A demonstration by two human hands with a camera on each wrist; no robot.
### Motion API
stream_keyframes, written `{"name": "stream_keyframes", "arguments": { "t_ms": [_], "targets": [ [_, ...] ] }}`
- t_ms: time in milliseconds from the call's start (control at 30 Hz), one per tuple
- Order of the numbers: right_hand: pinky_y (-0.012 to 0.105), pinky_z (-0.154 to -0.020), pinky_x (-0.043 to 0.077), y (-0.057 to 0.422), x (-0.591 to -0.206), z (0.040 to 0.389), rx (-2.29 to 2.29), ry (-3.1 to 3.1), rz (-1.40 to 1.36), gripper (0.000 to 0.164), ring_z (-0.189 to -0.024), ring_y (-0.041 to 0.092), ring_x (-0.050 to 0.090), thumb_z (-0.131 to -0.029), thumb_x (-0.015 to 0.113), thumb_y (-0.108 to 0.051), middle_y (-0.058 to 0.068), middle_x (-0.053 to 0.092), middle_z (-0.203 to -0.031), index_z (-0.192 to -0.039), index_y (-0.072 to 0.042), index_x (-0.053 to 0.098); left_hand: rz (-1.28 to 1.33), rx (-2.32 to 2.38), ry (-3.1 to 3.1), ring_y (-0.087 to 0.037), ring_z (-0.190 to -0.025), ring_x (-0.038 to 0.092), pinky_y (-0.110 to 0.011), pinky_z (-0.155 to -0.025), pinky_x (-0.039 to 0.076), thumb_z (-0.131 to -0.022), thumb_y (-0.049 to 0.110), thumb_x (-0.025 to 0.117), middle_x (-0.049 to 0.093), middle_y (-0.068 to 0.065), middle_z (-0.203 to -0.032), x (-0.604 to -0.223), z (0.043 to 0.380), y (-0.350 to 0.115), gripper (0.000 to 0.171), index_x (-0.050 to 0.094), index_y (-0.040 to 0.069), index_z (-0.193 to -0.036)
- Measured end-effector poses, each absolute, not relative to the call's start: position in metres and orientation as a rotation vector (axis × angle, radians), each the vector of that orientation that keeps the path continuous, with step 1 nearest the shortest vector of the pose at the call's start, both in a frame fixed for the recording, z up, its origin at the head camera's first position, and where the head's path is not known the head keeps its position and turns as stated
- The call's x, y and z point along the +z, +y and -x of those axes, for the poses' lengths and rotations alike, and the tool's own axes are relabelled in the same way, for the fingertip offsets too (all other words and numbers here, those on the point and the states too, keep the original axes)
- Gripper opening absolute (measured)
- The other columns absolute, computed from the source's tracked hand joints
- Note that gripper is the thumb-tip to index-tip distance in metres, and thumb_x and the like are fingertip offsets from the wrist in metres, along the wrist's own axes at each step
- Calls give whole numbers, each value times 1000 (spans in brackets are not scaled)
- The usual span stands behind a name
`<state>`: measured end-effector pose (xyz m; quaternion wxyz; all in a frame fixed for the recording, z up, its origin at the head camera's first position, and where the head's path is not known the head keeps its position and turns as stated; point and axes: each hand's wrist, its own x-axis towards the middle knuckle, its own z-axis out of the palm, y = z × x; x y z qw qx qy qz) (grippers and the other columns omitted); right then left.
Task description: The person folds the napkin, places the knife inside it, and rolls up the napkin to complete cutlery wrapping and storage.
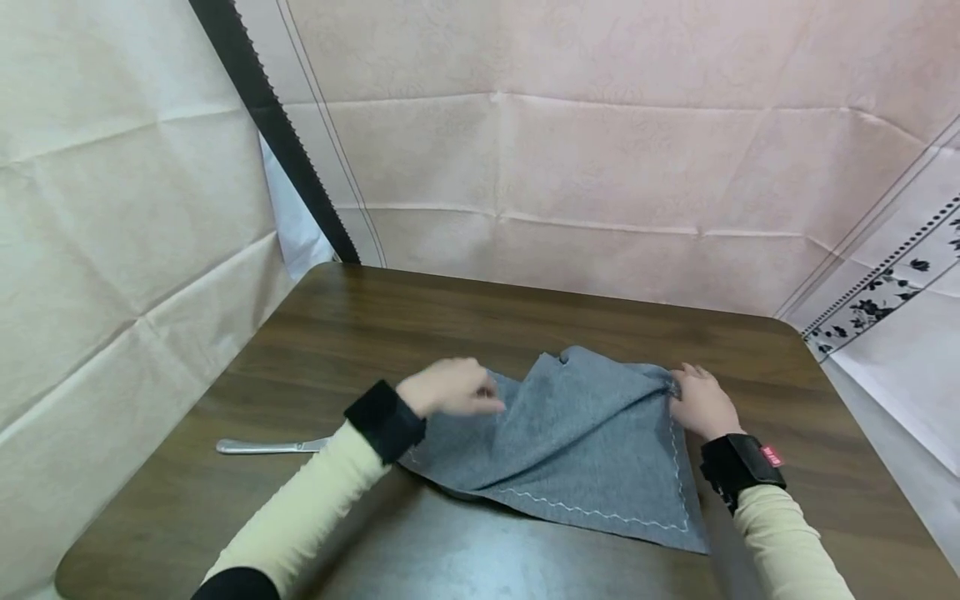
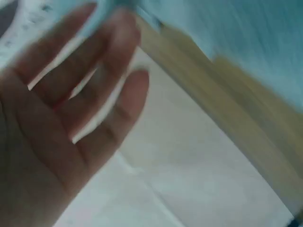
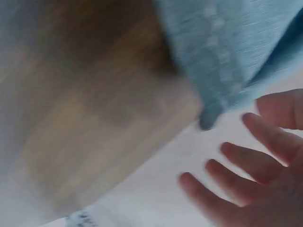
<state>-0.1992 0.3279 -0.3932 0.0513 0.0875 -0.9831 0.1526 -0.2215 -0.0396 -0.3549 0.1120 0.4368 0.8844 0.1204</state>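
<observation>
A grey-blue cloth (image 1: pixel 570 450) with wavy white stitching along its edges lies rumpled on the wooden table, a fold running diagonally across it. My left hand (image 1: pixel 455 387) hovers over the cloth's left part. In the left wrist view the fingers (image 2: pixel 130 94) of that hand are loosely bent, with nothing in them. At the cloth's far right corner is my right hand (image 1: pixel 703 402). The right wrist view has its fingers (image 3: pixel 251 163) spread and the thumb apart from them, just beside the stitched corner of the cloth (image 3: pixel 215 71), with nothing between them.
A silver table knife (image 1: pixel 262 447) lies left of the cloth, its right end hidden by my left sleeve (image 1: pixel 307 504). The brown wooden table (image 1: pixel 420 308) has rounded corners. Pale creased sheets (image 1: pixel 600 167) hang behind it, with a black strip (image 1: pixel 277 125) at the left.
</observation>
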Motion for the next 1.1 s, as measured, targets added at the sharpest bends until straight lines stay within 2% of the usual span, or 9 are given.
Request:
{"name": "stream_keyframes", "arguments": {
  "t_ms": [33, 67, 100, 200, 300, 433, 533, 867, 1100],
  "targets": [
    [57, -90, 33, 321, -393, 197, 452, -2940, -307, 37, -116, 50, 37, -77, 51, 0, 35, 45, -121, -112, 13, 55, -1240, 313, 2629, -4, -48, 36, -20, -50, 31, -93, 24, 53, 51, 8, -62, -354, 231, -39, 25, 68, 11, -77],
    [56, -89, 35, 314, -393, 194, 433, -2898, -353, 35, -114, 47, 41, -78, 53, -1, 32, 49, -119, -111, 11, 57, -1201, 274, 2640, -6, -49, 32, -21, -51, 29, -94, 18, 51, 46, 6, -61, -355, 239, -38, 26, 64, 10, -73],
    [54, -86, 38, 307, -395, 191, 403, -2854, -406, 32, -110, 44, 46, -78, 56, -1, 29, 54, -115, -109, 9, 59, -1156, 224, 2639, -7, -53, 39, -21, -54, 31, -94, 12, 48, 53, 3, -67, -358, 246, -36, 24, 66, 8, -80],
    [47, -73, 46, 287, -406, 182, 309, -2761, -551, 22, -90, 35, 60, -77, 61, -3, 19, 64, -96, -98, 5, 63, -1025, 88, 2578, -12, -86, 58, -24, -73, 40, -93, 0, 42, 63, -5, -109, -369, 255, -33, 31, 63, 7, -115],
    [47, -73, 47, 277, -414, 172, 227, -2801, -579, 31, -90, 33, 61, -78, 68, -12, 18, 64, -98, -104, 5, 62, -910, 44, 2542, -21, -124, 41, -30, -95, 37, -93, -2, 38, 46, -8, -135, -377, 255, -28, 43, 48, 11, -132],
    [58, -84, 38, 277, -417, 163, 187, -2995, -485, 65, -109, 42, 49, -78, 70, -30, 26, 52, -121, -125, 9, 48, -839, 45, 2535, -21, -129, 35, -33, -100, 32, -95, 1, 35, 41, -7, -139, -380, 260, -24, 44, 40, 12, -138],
    [63, -84, 34, 278, -418, 159, 188, -3111, -409, 78, -114, 48, 41, -78, 69, -38, 30, 44, -127, -131, 10, 38, -818, 36, 2533, -21, -129, 33, -33, -99, 32, -97, 5, 34, 39, -7, -140, -380, 264, -22, 42, 40, 13, -138],
    [63, -84, 34, 283, -421, 153, 209, -3194, -350, 80, -119, 49, 34, -79, 65, -45, 32, 40, -130, -127, 14, 42, -778, -13, 2616, -21, -120, 45, -39, -86, 38, -98, 22, 40, 45, -10, -135, -385, 280, -23, 38, 44, 15, -135],
    [62, -83, 36, 290, -419, 142, 211, -3250, -353, 88, -120, 50, 34, -73, 67, -54, 32, 37, -132, -127, 11, 43, -686, 1, 2671, -24, -119, 46, -46, -92, 37, -98, 28, 39, 48, -10, -132, -388, 291, -28, 38, 48, 12, -132]
  ]
}}
